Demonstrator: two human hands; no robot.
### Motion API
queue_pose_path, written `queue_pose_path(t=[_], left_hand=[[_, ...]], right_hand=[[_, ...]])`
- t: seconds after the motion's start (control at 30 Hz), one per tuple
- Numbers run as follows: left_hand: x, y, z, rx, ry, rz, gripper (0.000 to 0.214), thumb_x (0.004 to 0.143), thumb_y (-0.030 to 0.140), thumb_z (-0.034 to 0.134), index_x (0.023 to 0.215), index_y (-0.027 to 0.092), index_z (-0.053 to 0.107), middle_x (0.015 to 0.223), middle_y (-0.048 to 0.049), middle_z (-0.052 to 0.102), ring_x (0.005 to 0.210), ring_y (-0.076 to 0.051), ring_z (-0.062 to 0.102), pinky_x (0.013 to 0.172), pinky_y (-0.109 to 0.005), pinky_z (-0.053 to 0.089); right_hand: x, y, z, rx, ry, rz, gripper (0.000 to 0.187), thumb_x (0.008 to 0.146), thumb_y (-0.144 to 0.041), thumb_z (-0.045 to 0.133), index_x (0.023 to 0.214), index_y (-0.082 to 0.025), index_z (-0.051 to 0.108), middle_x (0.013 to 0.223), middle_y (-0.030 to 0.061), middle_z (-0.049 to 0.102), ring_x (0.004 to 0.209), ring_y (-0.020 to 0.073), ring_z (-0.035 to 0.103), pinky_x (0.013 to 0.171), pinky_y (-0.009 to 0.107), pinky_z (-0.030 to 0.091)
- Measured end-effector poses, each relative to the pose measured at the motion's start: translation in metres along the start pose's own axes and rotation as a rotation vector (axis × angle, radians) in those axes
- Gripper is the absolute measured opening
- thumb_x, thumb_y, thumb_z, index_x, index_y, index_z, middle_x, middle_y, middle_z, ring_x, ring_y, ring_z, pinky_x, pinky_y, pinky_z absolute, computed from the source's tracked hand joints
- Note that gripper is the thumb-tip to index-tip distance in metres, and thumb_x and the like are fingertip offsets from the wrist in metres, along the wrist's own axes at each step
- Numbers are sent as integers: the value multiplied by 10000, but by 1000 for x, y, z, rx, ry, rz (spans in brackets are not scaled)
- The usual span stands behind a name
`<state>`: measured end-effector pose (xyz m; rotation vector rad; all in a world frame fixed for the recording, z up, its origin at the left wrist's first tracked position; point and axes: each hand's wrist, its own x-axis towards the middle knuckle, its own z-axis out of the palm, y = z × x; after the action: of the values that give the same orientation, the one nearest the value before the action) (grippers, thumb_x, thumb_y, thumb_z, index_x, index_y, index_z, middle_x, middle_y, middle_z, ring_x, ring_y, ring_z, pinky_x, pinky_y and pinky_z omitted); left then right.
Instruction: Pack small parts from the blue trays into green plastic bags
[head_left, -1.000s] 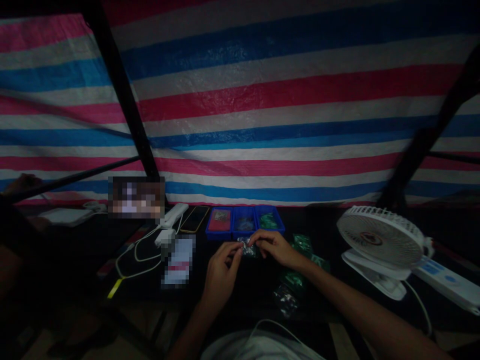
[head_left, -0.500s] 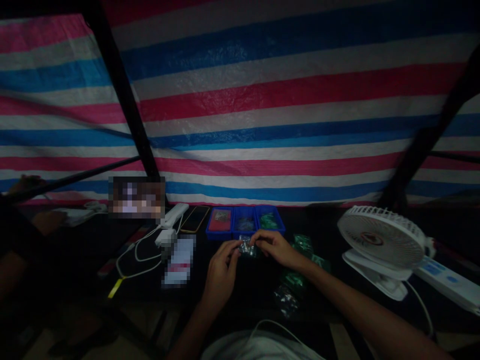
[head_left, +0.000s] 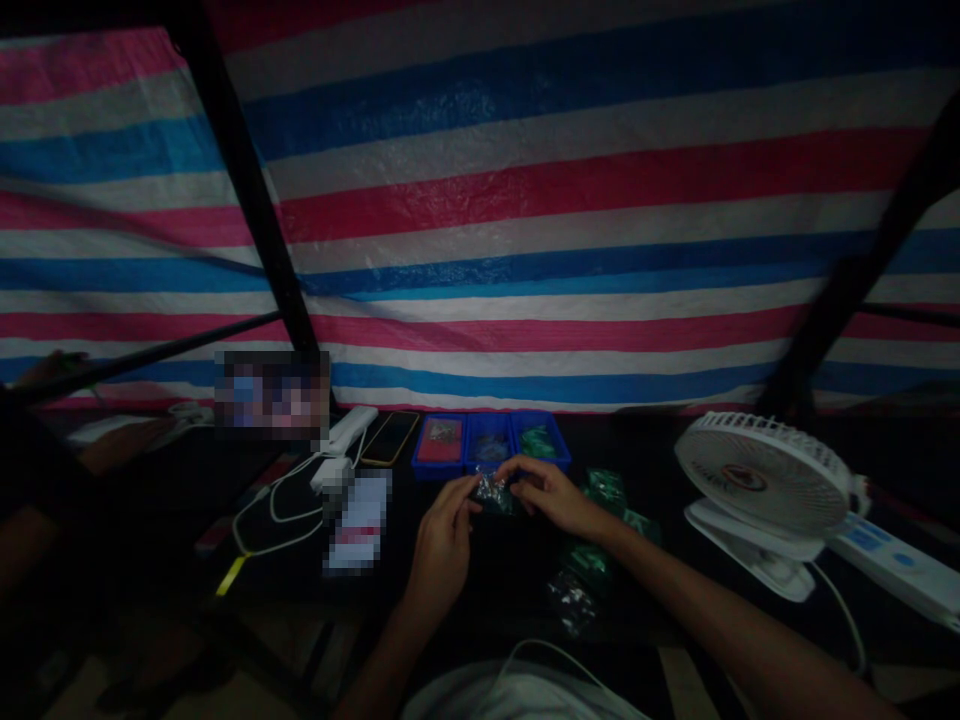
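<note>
A small clear plastic bag (head_left: 493,492) is held between my two hands, just in front of the blue bins. My left hand (head_left: 447,525) pinches its left edge with thumb and fingertips. At the upper right edge, my right hand (head_left: 551,492) has its fingers bent and closed on the bag. What lies inside the bag is too dark to make out. Behind it stand three joined blue bins (head_left: 491,468); the left one has a red piece, the middle dark bits, the right green packets (head_left: 538,440). Green packets (head_left: 606,487) and a clear packet (head_left: 574,600) lie by my right forearm.
A white clip fan (head_left: 757,480) and a white power strip (head_left: 892,565) stand on the right. Left of the bins are a phone (head_left: 390,438), white cables and a charger (head_left: 331,476). At far left a co-worker's hand (head_left: 124,445) rests near a white sheet.
My fingers have shifted slightly upward on the bag, and its top edge sits a little higher. At far left, the co-worker's hand has moved right.
</note>
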<state>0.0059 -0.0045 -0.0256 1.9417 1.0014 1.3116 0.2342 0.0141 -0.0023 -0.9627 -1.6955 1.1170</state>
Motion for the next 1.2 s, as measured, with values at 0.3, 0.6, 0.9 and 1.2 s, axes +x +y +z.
queue_pose_path(t=[0.3,0.6,0.9,1.2], left_hand=[[0,0,1,15,17,-12,408,1061,236,440,1415,248,642,1397,-104,647,907,-167,716,751,-297,617],[-1,3,1,9,4,-65,386,1053,283,485,1405,252,639,1400,-97,658,971,-198,737,869,-367,628],[0,2,1,12,3,-85,405,1048,297,497,1437,264,602,1440,-97,639,989,-190,736,880,-354,614],[2,5,2,23,-104,-55,282,1047,286,524,1236,241,729,1223,-83,737,1081,-221,712,906,-337,573]], right_hand=[[1,3,0,36,-15,-6,247,927,-389,692,1074,-191,705,987,31,697,580,93,515,528,224,402],[2,4,-3,-21,55,-20,272,946,-424,670,1095,-205,731,949,28,720,562,104,514,547,240,399],[2,1,-4,-65,126,5,356,940,-400,643,1217,-192,722,868,14,708,554,108,521,567,252,403],[3,5,-4,-61,152,71,500,946,-419,637,1392,-193,609,641,-41,599,535,134,551,507,229,413]])
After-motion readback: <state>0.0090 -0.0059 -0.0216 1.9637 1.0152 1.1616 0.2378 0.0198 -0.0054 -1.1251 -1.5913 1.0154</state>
